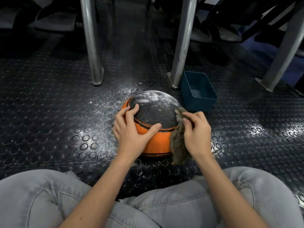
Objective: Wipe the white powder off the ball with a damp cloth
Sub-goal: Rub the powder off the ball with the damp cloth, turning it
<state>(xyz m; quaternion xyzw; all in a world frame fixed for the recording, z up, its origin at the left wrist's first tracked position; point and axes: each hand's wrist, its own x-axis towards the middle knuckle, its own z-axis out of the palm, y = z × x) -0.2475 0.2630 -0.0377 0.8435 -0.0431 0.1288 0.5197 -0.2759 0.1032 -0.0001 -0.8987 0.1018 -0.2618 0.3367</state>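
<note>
Both forearms reached forward from over grey jeans (pixel 41 195), the person seated low on a dark studded rubber floor (pixel 57 112). The left hand (pixel 130 129) lay over the near left shoulder of the ball (pixel 156 111), wrist bent slightly back, its fingers (pixel 122 112) spread wide and gently bent with the tips resting along the edge of the black panel, while the thumb stretched out to the right across the orange seam band; it pressed on the ball rather than closing around it. The right hand (pixel 195 130) came in from the right at about the same height, fingers curled and bunched, pinching a grey-brown cloth (pixel 178 145) against the ball's right side. The upper end of the cloth touched the rim of the black panel and the rest hung down past the orange lower half to the floor. The ball sat on the floor straight ahead between the two hands, with white powder (pixel 153 95) showing on the far top of its black panel and more scattered over the floor to its left and front. How the right fingertips met behind the cloth was hidden by the fabric and the back of the hand. A dark blue plastic bin (pixel 199 104) stood just beyond the ball to the right, beside a metal leg (pixel 182 46); a second metal leg (pixel 91 46) stood further left, and the top of the view was dark and hard to make out
</note>
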